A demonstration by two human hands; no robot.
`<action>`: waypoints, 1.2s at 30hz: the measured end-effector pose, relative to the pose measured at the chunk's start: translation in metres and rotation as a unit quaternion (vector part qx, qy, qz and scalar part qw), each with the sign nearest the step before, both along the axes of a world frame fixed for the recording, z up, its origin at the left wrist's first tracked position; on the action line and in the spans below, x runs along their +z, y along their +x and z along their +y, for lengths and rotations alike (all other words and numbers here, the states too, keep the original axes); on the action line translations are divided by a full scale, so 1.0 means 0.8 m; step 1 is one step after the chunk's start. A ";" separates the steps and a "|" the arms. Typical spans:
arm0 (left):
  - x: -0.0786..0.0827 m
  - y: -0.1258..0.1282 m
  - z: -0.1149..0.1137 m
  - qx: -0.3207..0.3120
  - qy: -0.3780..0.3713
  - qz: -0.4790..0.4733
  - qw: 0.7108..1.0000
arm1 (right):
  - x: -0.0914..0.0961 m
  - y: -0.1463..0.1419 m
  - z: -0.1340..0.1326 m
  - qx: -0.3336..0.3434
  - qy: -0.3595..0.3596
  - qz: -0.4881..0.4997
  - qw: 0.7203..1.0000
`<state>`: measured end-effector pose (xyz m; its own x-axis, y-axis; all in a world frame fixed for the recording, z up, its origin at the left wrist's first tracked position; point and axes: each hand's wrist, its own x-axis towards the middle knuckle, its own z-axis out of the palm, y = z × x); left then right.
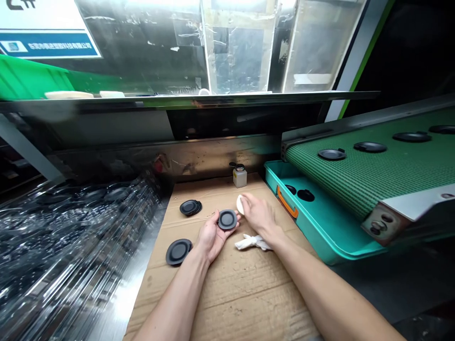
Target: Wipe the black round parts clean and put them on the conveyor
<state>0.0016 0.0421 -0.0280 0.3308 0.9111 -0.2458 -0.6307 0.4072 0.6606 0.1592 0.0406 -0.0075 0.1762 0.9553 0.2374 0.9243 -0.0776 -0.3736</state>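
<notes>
My left hand point(212, 237) lies palm up and holds a round black rubber diaphragm point(227, 219) between fingers and thumb. My right hand point(259, 214) is just beside it, pinching a white cloth pad point(241, 204) whose edge nearly meets the disc. A crumpled white rag point(253, 242) lies below my right wrist on the cardboard sheet point(227, 293). To the left sit a small stack of black discs point(190, 207) and a single disc point(178, 251).
A small white bottle with a black cap point(240, 176) stands at the cardboard's far edge. To the right, a teal bin point(320, 222) holds black discs beneath a green conveyor belt point(369, 175) carrying several more. Shiny steel lies to the left.
</notes>
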 end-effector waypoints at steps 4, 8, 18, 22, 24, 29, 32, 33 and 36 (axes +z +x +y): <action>0.011 -0.006 -0.006 -0.038 -0.030 -0.070 0.996 | -0.013 0.037 0.013 -0.031 0.032 0.041 0.998; 0.019 -0.010 -0.012 -0.074 -0.030 -0.116 0.990 | -0.027 0.045 0.018 -0.047 -0.006 0.035 0.998; 0.025 -0.011 -0.016 -0.086 -0.047 -0.121 0.988 | -0.030 0.043 0.019 -0.041 -0.018 0.023 0.999; 0.032 -0.012 -0.020 -0.099 -0.022 -0.110 0.989 | -0.028 0.042 0.019 -0.042 -0.015 0.015 0.999; 0.032 -0.009 -0.022 -0.093 0.002 -0.085 0.992 | -0.027 0.042 0.019 -0.045 -0.019 0.013 0.999; 0.016 0.011 -0.027 0.053 0.144 0.120 0.981 | -0.027 0.042 0.019 -0.047 -0.027 0.010 0.998; 0.008 0.020 -0.032 0.136 0.248 0.234 0.930 | -0.029 0.043 0.019 -0.046 -0.020 0.008 0.999; 0.008 0.021 -0.034 0.149 0.274 0.255 0.915 | -0.029 0.043 0.019 -0.046 -0.018 0.008 0.999; 0.014 0.022 -0.042 0.157 0.315 0.266 0.897 | -0.031 0.043 0.019 -0.049 -0.021 0.012 0.999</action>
